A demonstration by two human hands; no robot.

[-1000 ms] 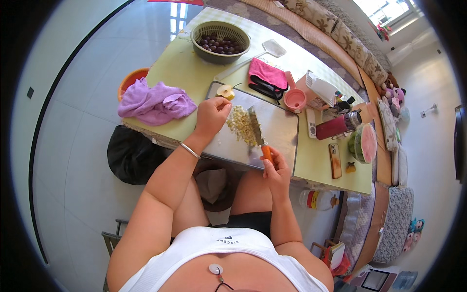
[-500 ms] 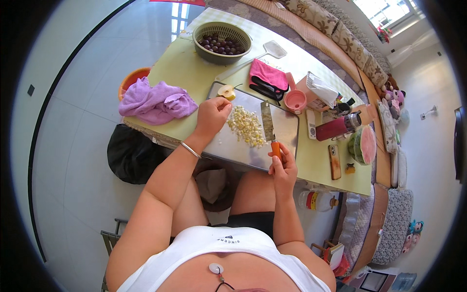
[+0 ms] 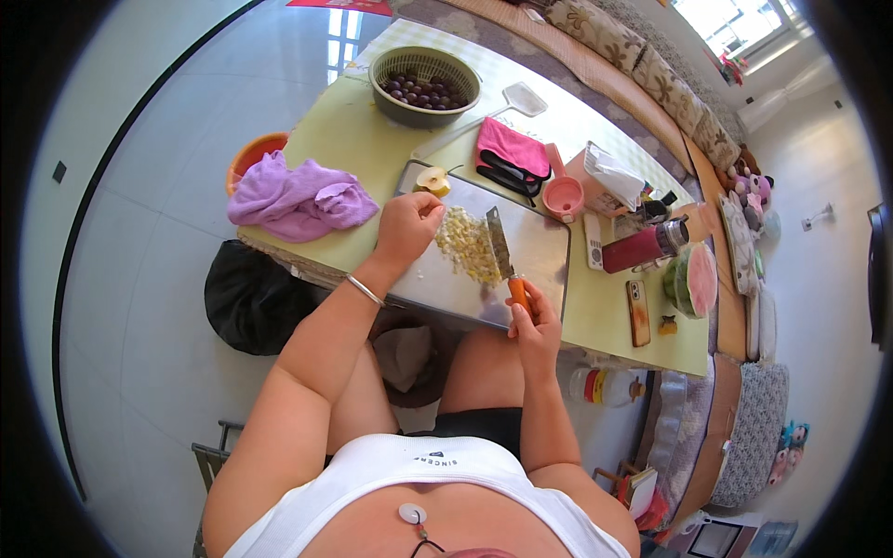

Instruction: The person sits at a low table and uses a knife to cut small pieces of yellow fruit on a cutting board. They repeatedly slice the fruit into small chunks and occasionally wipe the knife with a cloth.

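Note:
My right hand (image 3: pixel 538 318) is closed around the orange handle of a kitchen knife (image 3: pixel 499 244). Its blade slants up and to the left, at the right edge of a pile of finely chopped pale fruit (image 3: pixel 465 244). The pile lies on a grey metallic-looking cutting board (image 3: pixel 539 246) with a dark rim. My left hand (image 3: pixel 409 226) is curled shut at the pile's left side, its fingertips hidden from view. Just beyond it, a cut pear half (image 3: pixel 433 180) with its stem rests on the board, cut face showing.
A green basket of dark round fruit (image 3: pixel 423 88) stands at the far left, a white fly swatter (image 3: pixel 526 99) beside it. Purple cloth (image 3: pixel 298 197) covers the left corner. Pink cloth (image 3: pixel 512 147), a pink cup (image 3: pixel 563 195), remote (image 3: pixel 593 240), bottle (image 3: pixel 642 247), phone (image 3: pixel 638 312) and cut watermelon (image 3: pixel 690 281) line the right.
The knife has shifted left, and its blade has tilted further left against the pile's right edge. My right hand moved slightly left with it. My left hand stays nearly in place.

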